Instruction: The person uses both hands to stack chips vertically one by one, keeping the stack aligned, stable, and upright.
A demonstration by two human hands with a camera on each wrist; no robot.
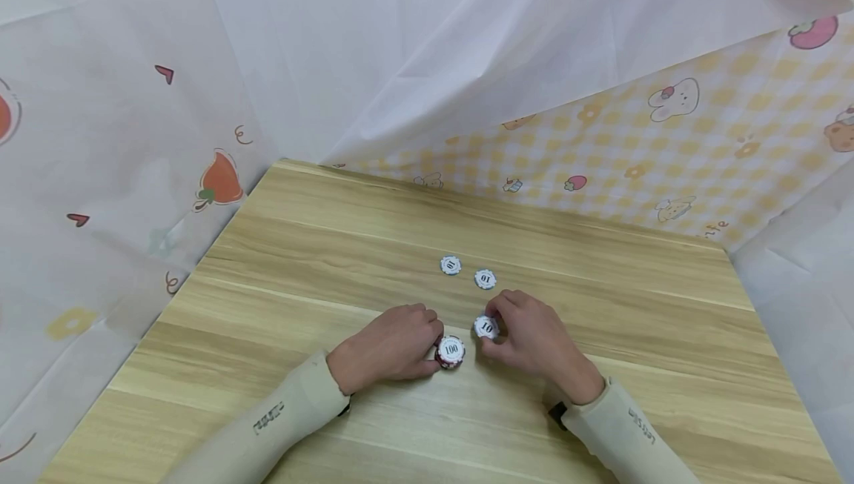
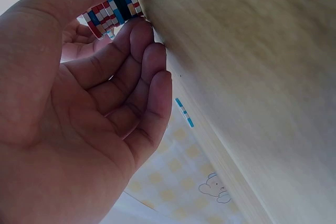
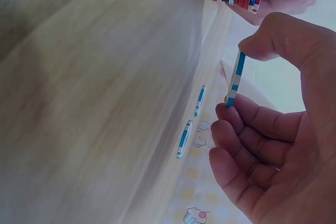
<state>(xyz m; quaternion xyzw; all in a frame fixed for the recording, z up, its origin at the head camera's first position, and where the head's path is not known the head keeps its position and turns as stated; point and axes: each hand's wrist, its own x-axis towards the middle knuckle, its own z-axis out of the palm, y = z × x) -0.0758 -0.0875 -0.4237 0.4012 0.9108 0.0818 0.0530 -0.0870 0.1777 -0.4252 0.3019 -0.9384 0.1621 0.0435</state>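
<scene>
A stack of poker chips (image 1: 451,350), its top one marked 100, stands on the wooden table. My left hand (image 1: 396,343) grips this stack by its sides between thumb and fingers. In the left wrist view the stack (image 2: 113,13) shows red, blue, white and black edges. Just right of it, my right hand (image 1: 534,332) pinches a single poker chip (image 1: 486,327) marked 10. The right wrist view shows that chip (image 3: 236,78) edge-on, blue and white, between thumb and index finger. Two more 10 chips, a left one (image 1: 450,265) and a right one (image 1: 485,279), lie flat farther back.
The wooden table (image 1: 320,247) reaches back to a white cloth (image 1: 400,39) and a yellow checked cloth (image 1: 600,150). On the left hangs a printed white sheet (image 1: 120,136); white cloth also borders the right side.
</scene>
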